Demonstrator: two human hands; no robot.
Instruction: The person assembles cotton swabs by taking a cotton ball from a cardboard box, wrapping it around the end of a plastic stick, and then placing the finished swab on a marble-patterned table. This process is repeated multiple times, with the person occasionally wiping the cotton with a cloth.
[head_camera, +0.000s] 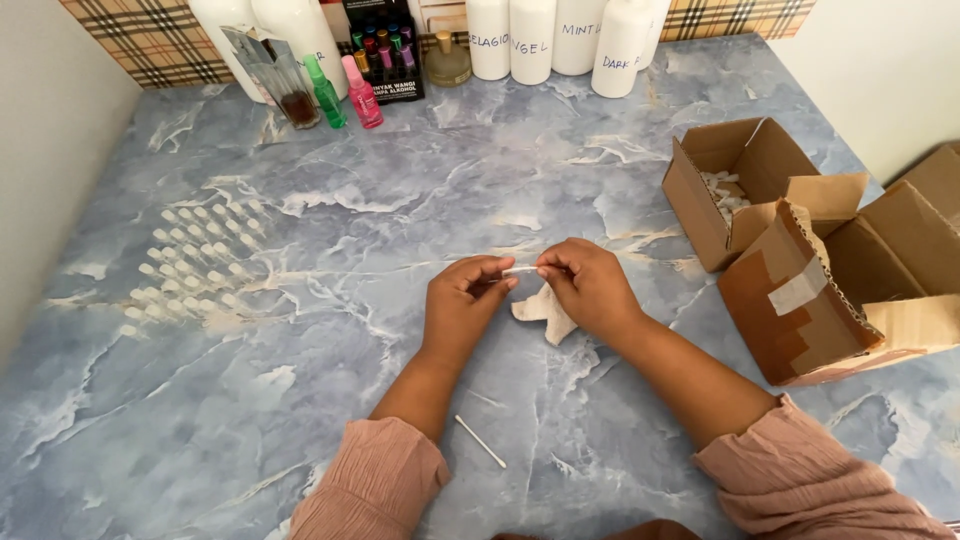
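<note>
A thin clear tube (520, 270) was pinched at mid-table between the closed fingertips of the left hand (462, 300) and the right hand (590, 288), above a crumpled white cloth (545, 312). A white stick (481, 442) lay nearer, between the forearms. Rows of small clear vials (195, 265) stood at the left. Two open brown cardboard boxes (800, 250) were set at the right, one patched with pale tape. Tall white labelled bottles (560, 38) were lined along the far edge.

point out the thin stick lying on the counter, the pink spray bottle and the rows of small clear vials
thin white stick (480, 441), head view, middle of its shaft
pink spray bottle (364, 98), head view, on its body below the cap
rows of small clear vials (195, 262), head view, centre of the group
</note>
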